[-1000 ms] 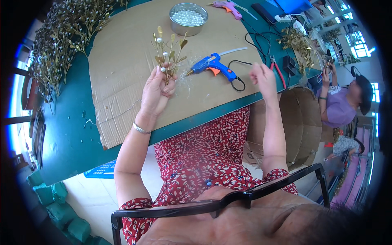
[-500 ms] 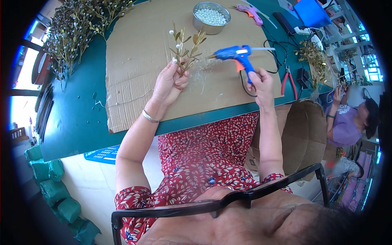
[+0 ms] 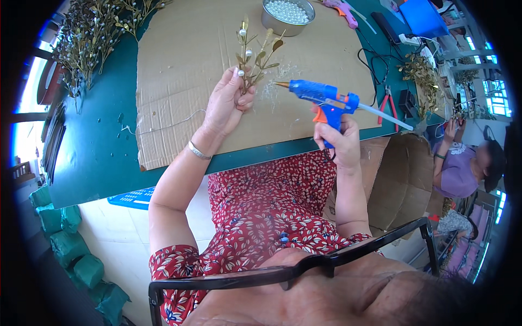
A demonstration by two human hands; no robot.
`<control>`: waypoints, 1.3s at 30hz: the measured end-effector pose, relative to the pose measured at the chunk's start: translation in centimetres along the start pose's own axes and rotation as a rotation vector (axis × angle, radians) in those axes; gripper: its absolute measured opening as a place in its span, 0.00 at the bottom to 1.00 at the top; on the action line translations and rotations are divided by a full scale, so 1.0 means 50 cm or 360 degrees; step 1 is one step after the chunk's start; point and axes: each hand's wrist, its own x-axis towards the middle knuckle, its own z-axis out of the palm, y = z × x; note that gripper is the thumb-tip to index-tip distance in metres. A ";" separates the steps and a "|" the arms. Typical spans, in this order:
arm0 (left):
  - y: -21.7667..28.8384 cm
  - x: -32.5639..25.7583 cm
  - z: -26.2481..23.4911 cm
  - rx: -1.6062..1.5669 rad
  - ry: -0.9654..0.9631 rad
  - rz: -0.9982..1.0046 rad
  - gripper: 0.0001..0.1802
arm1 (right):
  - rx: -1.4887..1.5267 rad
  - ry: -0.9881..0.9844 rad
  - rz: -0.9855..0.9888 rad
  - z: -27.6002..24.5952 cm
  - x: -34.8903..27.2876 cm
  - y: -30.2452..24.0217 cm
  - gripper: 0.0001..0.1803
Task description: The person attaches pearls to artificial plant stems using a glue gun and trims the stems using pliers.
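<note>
- Holding a gold leafy sprig (image 3: 251, 57) upright in my left hand (image 3: 228, 100), fingers closed round its stem, over the cardboard sheet (image 3: 179, 70) that covers the middle of the table (image 3: 92, 157).
- My right hand (image 3: 338, 142) grips the blue glue gun (image 3: 321, 96) by its handle just off the near edge of the table, its brass nozzle pointing left at the sprig, close to it but not touching.
- A few white beads already sit on the sprig's twigs; a metal bowl of white beads (image 3: 287, 13) stands at the far edge of the cardboard.
- As I judge it, I am at the gluing step: the nozzle is lined up and no glue is on yet.
- The next move calls for a steady sprig, the nozzle brought to one twig tip, and a light squeeze so the glue keeps clear of my fingers.
</note>
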 end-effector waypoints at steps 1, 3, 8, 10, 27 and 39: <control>-0.002 0.000 0.002 -0.0009 -0.0005 -0.0004 0.14 | -0.0144 -0.0044 -0.0009 0.002 -0.001 0.010 0.15; -0.005 -0.001 0.006 0.0143 0.0068 0.0199 0.11 | -0.0221 0.0005 -0.0063 0.019 -0.003 0.018 0.14; -0.003 0.001 0.017 0.0281 0.0072 0.0286 0.12 | -0.0310 -0.0032 -0.0144 0.024 0.012 0.033 0.14; -0.005 0.003 0.015 0.0329 0.0088 0.0301 0.12 | -0.0327 -0.0051 -0.0156 0.025 0.016 0.037 0.13; -0.005 0.003 -0.002 0.0429 0.0056 0.0381 0.15 | -0.0364 -0.0100 -0.0111 0.026 0.028 0.054 0.14; -0.009 0.012 0.000 0.0561 0.0114 0.0418 0.16 | -0.0502 -0.0108 -0.0051 0.012 0.039 0.055 0.12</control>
